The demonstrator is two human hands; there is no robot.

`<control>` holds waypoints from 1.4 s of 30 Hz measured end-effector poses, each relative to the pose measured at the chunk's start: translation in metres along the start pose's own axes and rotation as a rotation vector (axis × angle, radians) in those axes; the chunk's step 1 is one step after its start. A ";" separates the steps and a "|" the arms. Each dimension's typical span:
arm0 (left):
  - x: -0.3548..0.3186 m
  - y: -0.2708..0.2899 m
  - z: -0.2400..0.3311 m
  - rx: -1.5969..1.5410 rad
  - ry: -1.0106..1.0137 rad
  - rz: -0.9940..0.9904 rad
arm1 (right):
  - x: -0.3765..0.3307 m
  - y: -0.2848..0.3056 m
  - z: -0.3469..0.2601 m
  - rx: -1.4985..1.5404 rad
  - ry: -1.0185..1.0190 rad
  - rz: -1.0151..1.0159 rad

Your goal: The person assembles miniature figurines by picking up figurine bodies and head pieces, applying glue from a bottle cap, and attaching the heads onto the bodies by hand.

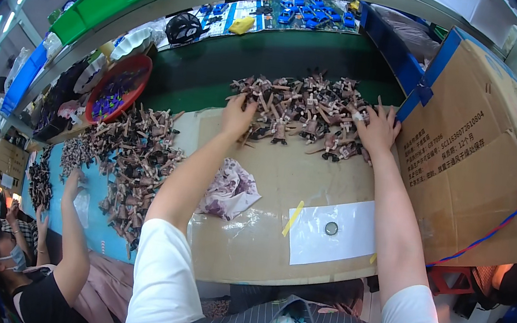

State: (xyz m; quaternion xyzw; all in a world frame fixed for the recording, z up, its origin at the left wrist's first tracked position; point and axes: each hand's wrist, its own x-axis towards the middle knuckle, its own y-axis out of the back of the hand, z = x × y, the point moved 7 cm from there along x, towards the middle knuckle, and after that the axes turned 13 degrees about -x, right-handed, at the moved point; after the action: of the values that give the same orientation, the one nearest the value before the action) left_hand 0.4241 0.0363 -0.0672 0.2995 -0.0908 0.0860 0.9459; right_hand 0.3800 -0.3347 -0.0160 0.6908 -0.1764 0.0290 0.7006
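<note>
A heap of small brown and dark toy figures (304,109) lies across the far part of the cardboard-covered table (226,255), partly over the edge of a green surface. At the heap's left edge is my left hand (237,118), its fingers apart against the outermost figures. My right hand (377,130) rests on the right end with fingers spread; some figures lie under and beside it. Neither hand shows a figure gripped. Between my forearms are a crumpled patterned cloth (233,191) and a white sheet of paper (338,250) with a small round metal cap (331,228) on it.
A large cardboard box (470,143) stands close by my right arm. More figures (140,165) cover the blue tabletop at left, where a co-worker's hand (75,180) reaches in. A red basin (141,81) and a dark green belt (198,75) lie beyond.
</note>
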 end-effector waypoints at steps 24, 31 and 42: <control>0.054 0.024 0.021 0.270 0.061 0.333 | -0.038 -0.035 0.033 0.642 0.005 0.077; 0.084 -0.032 0.010 0.055 0.150 -0.054 | -0.054 -0.027 0.020 0.595 -0.086 -0.019; -0.028 -0.034 0.083 -0.155 -0.256 -0.168 | -0.121 0.075 -0.019 0.362 -0.034 0.263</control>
State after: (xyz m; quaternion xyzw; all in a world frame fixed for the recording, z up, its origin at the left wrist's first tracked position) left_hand 0.3948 -0.0425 -0.0259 0.2405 -0.1917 -0.0394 0.9507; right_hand 0.2497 -0.2886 0.0212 0.7765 -0.2686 0.1399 0.5525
